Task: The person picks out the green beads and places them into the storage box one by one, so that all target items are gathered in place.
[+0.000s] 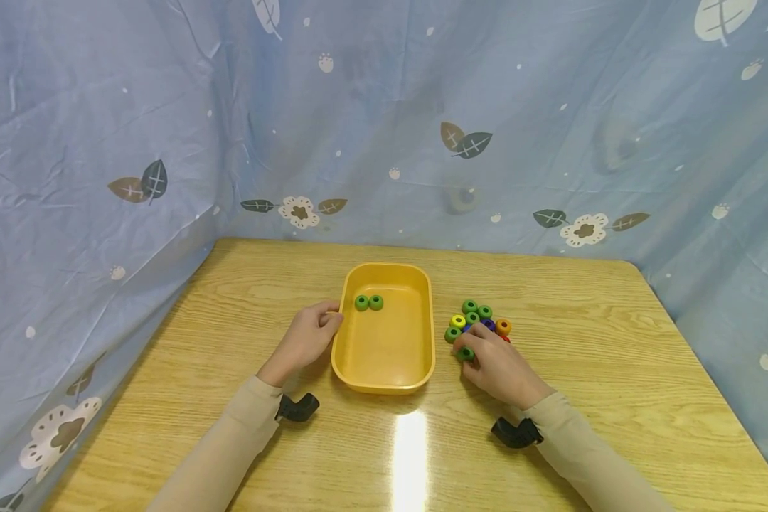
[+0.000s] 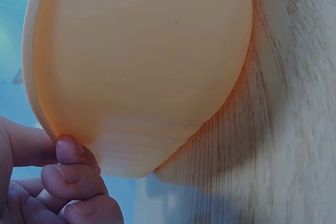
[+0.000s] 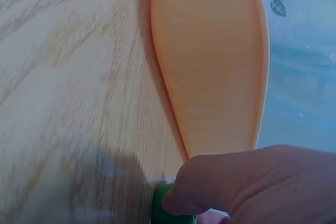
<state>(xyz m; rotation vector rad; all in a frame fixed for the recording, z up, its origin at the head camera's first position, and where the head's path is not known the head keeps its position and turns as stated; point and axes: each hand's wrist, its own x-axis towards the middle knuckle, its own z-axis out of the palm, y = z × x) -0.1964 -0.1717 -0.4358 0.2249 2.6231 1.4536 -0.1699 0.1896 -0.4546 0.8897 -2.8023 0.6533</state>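
A yellow tray (image 1: pixel 384 388) lies on the table with two green ring-shaped beads (image 1: pixel 375 303) inside near its far left. At its left side, my left hand (image 1: pixel 308 334) pinches the rim, fingers curled at the edge in the left wrist view. To the right of the tray, my right hand (image 1: pixel 500 366) holds a green bead (image 1: pixel 465 354) between thumb and finger. The thumb presses on that bead (image 3: pixel 167 208) in the right wrist view. Just beyond this hand is a cluster of green, yellow, blue, orange and red beads (image 1: pixel 485 312), partly hidden by the fingers.
The wooden table (image 1: pixel 569 306) carries the tray and beads. A blue patterned curtain (image 1: pixel 384 142) hangs behind it and along both sides. Black wrist devices (image 1: pixel 299 407) are strapped over the beige sleeves (image 1: pixel 230 441).
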